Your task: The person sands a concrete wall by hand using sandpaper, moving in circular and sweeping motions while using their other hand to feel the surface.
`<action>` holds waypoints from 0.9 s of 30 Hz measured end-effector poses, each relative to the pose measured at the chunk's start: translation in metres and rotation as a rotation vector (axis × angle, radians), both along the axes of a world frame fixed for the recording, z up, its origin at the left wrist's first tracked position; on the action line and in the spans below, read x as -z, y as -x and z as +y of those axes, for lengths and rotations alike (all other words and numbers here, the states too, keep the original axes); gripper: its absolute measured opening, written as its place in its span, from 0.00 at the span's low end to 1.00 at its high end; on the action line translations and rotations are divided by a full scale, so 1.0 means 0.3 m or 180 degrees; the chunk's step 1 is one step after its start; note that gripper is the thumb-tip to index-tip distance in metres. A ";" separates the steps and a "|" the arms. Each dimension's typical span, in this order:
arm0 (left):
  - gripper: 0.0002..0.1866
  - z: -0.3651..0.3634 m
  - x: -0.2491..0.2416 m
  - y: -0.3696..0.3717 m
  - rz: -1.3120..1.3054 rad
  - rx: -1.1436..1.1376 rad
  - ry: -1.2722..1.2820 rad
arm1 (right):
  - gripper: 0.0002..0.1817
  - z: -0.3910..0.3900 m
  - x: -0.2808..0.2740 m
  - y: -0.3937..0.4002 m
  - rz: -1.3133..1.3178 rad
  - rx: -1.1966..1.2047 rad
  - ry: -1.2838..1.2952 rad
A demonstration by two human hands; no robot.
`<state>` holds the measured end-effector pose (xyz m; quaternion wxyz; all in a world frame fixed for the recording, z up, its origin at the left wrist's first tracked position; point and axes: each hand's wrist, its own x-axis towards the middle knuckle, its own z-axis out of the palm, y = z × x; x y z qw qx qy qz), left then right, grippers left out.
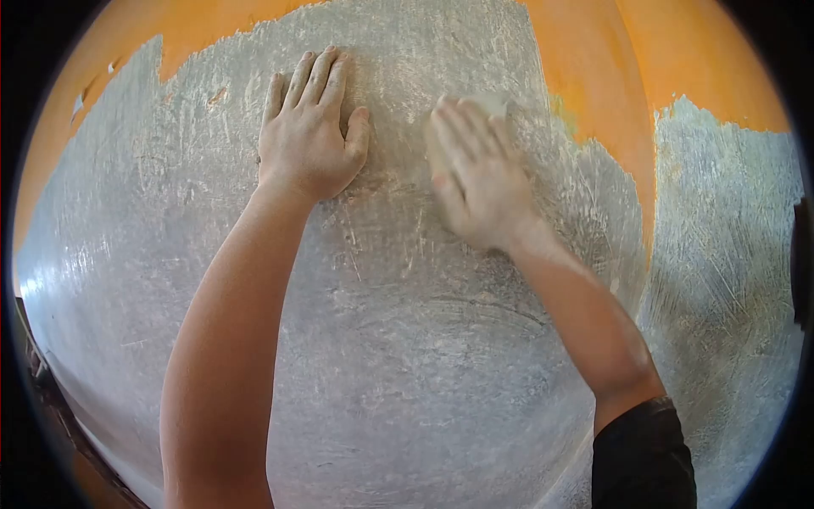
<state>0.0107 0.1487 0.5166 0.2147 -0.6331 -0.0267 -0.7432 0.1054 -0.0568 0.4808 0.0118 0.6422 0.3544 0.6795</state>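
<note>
My left hand (312,140) lies flat against a grey, scraped wall (407,339), its fingers stretched upward and the thumb apart. Nothing shows in it. To the right, my right hand (483,174) presses on the same wall and is smeared by motion. Under its palm and fingers is a thin, pale piece of what looks like sandpaper (495,103), showing at the fingertips and along the thumb side. The hand covers most of it. Whitish dust coats both hands.
Orange paint (585,68) with ragged edges remains along the top and upper right of the wall. A vertical corner line separates another scraped grey section (721,220) at the right. A dark object (800,263) stands at the far right edge.
</note>
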 end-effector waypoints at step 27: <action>0.41 -0.175 0.602 0.021 0.1883 -0.0154 -0.0385 | 0.31 -0.182 0.793 -0.071 0.0927 -0.0866 -0.0804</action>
